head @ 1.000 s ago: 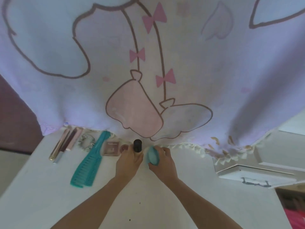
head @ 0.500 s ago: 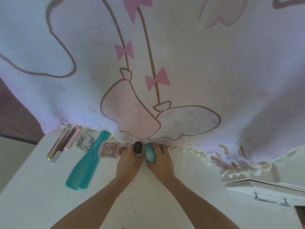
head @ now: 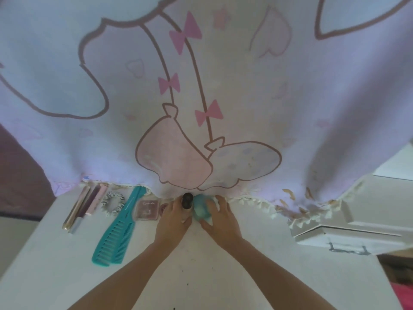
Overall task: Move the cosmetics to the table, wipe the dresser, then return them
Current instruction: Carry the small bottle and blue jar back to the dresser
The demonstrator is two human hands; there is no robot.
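On the white dresser top [head: 55, 276], against a hanging lilac cloth, lie cosmetics in a row. My left hand [head: 173, 220] grips a small bottle with a dark cap [head: 187, 199], standing upright. Right beside it, my right hand [head: 220, 218] holds a teal egg-shaped sponge [head: 201, 209]. To the left lie a pink eyeshadow palette [head: 147, 209], a small round pink compact [head: 163, 206] partly hidden by my left hand, a teal comb [head: 118, 231], a scrunchie [head: 112, 203] and slim tubes [head: 82, 206].
A lilac cartoon-print cloth [head: 201, 97] hangs over the back of the dresser, its fringe touching the surface. A white drawer unit with a metal handle [head: 348, 250] stands at the right. Dark floor shows at the far left.
Both hands stay on the bottle and the sponge at the cloth's hem. The view has shifted slightly; the items on the left have not moved.
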